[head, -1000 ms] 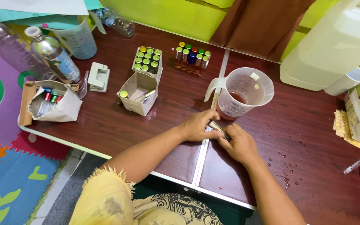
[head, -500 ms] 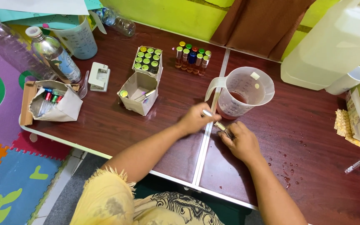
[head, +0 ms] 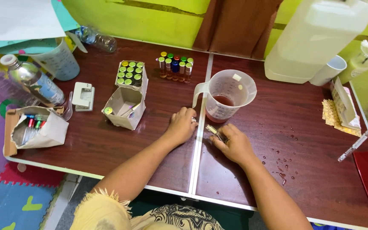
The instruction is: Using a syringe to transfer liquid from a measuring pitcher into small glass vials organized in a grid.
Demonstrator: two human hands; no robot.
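Hands have split: your left hand (head: 183, 124) pulls off toward 9 o'clock, fingers curled, contents unclear.
Right hand (head: 231, 144) pinches the small vial (head: 214, 130), long axis toward 10 o'clock.

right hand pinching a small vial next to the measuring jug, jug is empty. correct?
Not quite. The head view shows the measuring jug is not empty: a shallow layer of reddish-brown liquid sits at its bottom. The rest holds: the right hand pinches a small vial on the dark table just in front of the jug.
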